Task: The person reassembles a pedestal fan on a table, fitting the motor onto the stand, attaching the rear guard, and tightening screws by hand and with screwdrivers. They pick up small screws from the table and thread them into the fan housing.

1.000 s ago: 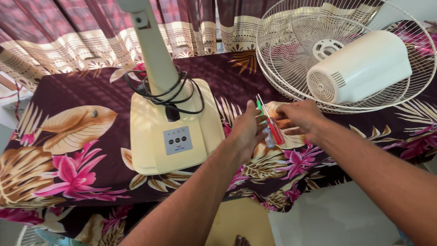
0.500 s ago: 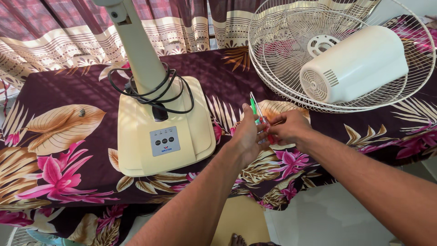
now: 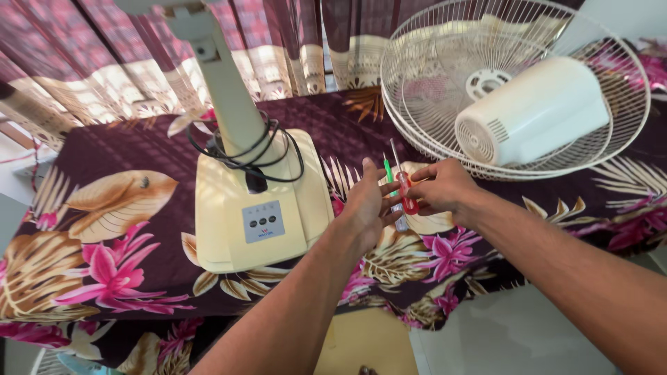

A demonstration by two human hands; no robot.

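Note:
Over the flowered tablecloth (image 3: 118, 271), my right hand (image 3: 442, 189) pinches a small red-handled screwdriver (image 3: 405, 194) with its metal shaft pointing up. My left hand (image 3: 365, 203) is beside it, fingers spread, touching a green-handled tool (image 3: 389, 173) that stands between both hands. Whether the left hand grips the green tool is unclear. A cream fan base (image 3: 257, 208) with a button panel and upright column lies just left of my left hand.
A black cord (image 3: 274, 149) coils round the fan column. At the back right lies a white wire fan guard (image 3: 431, 83) with the white motor housing (image 3: 535, 114) on it. Patterned curtains (image 3: 278, 48) hang behind. The table's front edge drops to a pale floor (image 3: 486, 333).
Both hands with the two tools have stayed close together while the view shifted; the red screwdriver now stands more upright between the fingers.

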